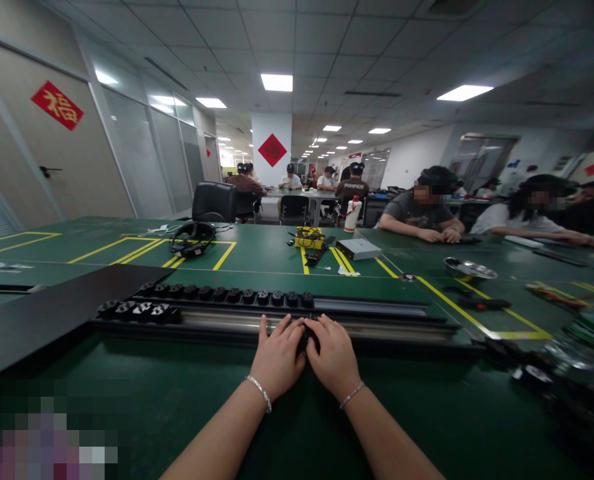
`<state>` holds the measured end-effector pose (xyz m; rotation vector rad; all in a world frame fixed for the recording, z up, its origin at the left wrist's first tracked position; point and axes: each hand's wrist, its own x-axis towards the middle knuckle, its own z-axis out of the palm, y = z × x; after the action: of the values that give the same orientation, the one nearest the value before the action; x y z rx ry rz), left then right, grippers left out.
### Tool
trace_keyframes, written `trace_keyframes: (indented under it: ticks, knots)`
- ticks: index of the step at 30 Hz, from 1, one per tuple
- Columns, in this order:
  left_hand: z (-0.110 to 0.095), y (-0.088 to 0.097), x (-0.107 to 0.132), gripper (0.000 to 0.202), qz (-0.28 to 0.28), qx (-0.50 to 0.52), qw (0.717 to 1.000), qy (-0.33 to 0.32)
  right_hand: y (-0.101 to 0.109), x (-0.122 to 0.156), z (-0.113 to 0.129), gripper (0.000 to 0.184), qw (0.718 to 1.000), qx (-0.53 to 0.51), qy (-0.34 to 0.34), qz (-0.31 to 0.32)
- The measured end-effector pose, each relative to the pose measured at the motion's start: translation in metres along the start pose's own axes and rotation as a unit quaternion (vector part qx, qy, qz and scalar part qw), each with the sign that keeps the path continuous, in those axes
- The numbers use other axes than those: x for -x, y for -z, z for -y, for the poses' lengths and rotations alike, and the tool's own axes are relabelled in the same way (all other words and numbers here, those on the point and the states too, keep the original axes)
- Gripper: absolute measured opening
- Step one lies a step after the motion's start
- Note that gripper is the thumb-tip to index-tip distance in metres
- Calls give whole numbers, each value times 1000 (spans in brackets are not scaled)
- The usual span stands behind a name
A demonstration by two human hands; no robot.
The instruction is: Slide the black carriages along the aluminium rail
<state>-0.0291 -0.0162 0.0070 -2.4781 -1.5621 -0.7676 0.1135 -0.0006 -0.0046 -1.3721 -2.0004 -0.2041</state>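
Observation:
My left hand and my right hand lie side by side on a long black and silver rail that runs across the green table. Their fingers curl together over a small dark part on the rail; I cannot make out what it is. A row of several black socket modules sits in a second rail just behind. A shorter group of modules lies to the left.
A black sheet lies at the left. Headphones, a yellow device, a grey box and a metal bowl stand further back. Other people sit at the right and at far tables.

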Motion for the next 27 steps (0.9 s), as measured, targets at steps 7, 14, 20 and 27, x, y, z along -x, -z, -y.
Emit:
trace_keyframes:
  ticks: [7,14,20,27]
  knots:
    - [-1,1,0,38,2,-2,1000,5,0,-1,-1,37,1000,2,5,-4]
    - [0,2,-1,36,0,16,1000,6,-1,-1,-2,36,1000,0,3,-12]
    - [0,2,-1,37,1,23,1000,7,0,-2,-2,34,1000,-4,-4,-9]
    - [1,1,0,38,0,16,1000,3,1,-2,0,33,1000,3,-12,-8]
